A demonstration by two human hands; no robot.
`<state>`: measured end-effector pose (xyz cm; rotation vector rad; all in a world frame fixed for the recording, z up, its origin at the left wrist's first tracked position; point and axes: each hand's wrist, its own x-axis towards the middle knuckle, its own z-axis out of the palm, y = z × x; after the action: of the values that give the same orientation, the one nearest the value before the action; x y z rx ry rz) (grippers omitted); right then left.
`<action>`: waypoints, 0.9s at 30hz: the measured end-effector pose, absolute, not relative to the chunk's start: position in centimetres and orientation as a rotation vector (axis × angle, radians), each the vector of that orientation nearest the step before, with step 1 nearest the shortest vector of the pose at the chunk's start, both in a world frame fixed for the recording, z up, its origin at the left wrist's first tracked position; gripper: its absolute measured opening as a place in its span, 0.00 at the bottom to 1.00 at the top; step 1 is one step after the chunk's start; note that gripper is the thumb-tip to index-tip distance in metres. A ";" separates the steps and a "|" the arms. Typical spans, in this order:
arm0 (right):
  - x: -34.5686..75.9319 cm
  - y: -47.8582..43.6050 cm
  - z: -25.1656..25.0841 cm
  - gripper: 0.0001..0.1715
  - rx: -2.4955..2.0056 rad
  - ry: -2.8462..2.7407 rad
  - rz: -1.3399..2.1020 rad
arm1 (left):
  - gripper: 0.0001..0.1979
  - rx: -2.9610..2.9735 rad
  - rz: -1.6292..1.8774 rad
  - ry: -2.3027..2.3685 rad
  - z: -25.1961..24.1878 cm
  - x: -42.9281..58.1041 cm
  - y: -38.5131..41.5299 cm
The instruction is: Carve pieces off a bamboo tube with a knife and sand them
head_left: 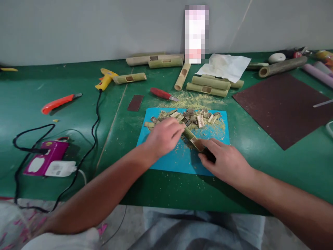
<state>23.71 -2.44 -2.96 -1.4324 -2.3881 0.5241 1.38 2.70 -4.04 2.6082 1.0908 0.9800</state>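
A bamboo tube (189, 133) with a cut-out in its side lies slantwise over the blue mat (169, 161). My left hand (164, 136) is closed around its far end, and the fingertips there are partly hidden. At the near end, my right hand (226, 158) grips the tube between thumb and fingers. A dark patch shows between that thumb and fingers; whether it is shadow or an object I cannot tell. Bamboo chips and shavings (200, 119) are heaped on the mat just beyond both hands.
Behind the mat lie a red-handled chisel (162, 93), a small brown sandpaper piece (135, 103) and several bamboo tubes (208, 89). A large brown sheet (283, 107) is at right. On the left are an orange utility knife (57, 103), a yellow glue gun (106, 79) and a purple power strip (47, 158).
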 end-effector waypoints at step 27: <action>23.7 -2.5 -3.0 0.18 -1.422 -2.406 0.502 | 0.12 2.677 0.892 1.128 -3.8 1.7 2.5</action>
<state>23.71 -2.50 -2.96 -1.4215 -2.4064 0.5024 1.68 2.49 -3.77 2.6765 1.1281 0.8916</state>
